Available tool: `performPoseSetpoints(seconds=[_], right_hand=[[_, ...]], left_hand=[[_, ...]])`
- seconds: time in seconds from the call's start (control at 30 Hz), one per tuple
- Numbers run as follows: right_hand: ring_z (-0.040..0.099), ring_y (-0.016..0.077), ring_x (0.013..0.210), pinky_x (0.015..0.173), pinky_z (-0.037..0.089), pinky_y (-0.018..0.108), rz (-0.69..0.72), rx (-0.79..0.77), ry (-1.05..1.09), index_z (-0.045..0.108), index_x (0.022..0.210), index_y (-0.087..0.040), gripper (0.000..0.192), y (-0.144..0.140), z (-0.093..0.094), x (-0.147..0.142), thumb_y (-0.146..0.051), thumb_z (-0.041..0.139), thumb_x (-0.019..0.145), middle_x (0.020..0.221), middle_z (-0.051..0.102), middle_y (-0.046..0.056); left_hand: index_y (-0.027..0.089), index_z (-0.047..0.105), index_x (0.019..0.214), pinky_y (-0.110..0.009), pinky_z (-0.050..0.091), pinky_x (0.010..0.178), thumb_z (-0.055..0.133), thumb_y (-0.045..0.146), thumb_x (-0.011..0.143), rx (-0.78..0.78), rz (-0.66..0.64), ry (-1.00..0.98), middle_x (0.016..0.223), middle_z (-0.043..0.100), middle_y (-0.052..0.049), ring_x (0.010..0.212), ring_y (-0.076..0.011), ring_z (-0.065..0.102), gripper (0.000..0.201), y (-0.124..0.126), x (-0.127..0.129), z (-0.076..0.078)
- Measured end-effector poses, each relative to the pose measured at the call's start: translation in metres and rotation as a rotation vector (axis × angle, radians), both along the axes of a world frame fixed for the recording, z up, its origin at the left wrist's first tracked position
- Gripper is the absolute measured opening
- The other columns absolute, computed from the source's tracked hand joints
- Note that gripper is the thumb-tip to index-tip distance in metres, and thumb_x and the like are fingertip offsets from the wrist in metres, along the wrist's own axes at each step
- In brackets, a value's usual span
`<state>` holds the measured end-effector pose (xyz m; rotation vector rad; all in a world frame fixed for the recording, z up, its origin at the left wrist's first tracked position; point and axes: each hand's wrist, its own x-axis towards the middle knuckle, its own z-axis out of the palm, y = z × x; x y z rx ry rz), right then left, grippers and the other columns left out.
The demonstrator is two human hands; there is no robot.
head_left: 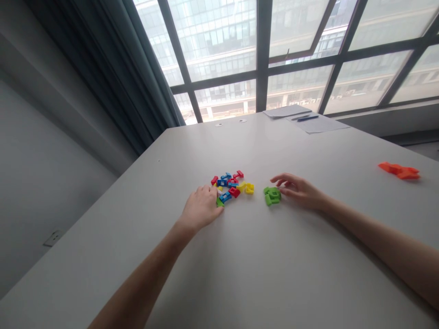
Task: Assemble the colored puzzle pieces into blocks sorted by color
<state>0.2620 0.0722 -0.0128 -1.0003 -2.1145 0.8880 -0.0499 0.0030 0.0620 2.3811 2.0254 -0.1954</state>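
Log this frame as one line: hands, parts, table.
left hand: on green piece by mixed pile | right hand: open, touching green block | orange piece: far right, apart | table

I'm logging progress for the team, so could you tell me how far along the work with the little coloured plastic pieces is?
Done: a green assembly sits apart from the pile, and an orange one lies far right on the table. In hand: the right hand touches the green assembly; the left hand reaches a small green piece. Left: loose red, blue and yellow pieces remain unjoined.
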Motion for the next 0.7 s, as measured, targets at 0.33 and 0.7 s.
performPoseSetpoints(seconds=[0.33, 0.7], right_hand=[[0.063, 0.0217, 0.092, 0.081, 0.054, 0.036, -0.006, 0.027, -0.019, 0.061, 0.113, -0.020, 0.033, 0.001, 0.001, 0.000, -0.040, 0.054, 0.088, 0.109, 0.065, 0.010], [0.061, 0.0219, 0.103, 0.091, 0.044, 0.041, 0.040, 0.601, -0.195, 0.057, 0.114, -0.024, 0.023, -0.022, 0.010, -0.021, -0.024, 0.050, 0.093, 0.108, 0.067, 0.008]], left_hand=[[0.017, 0.062, 0.096, -0.035, 0.047, 0.083, 0.061, 0.022, 0.077, 0.056, -0.036, -0.128, 0.100, 0.063, -0.010, 0.096, -0.0265, 0.059, 0.019, -0.002, -0.001, 0.011], [0.018, 0.059, 0.098, -0.034, 0.049, 0.084, 0.072, 0.021, 0.076, 0.238, -0.239, -0.595, 0.094, 0.068, -0.005, 0.088, -0.0215, 0.065, 0.027, -0.015, 0.038, -0.018]])
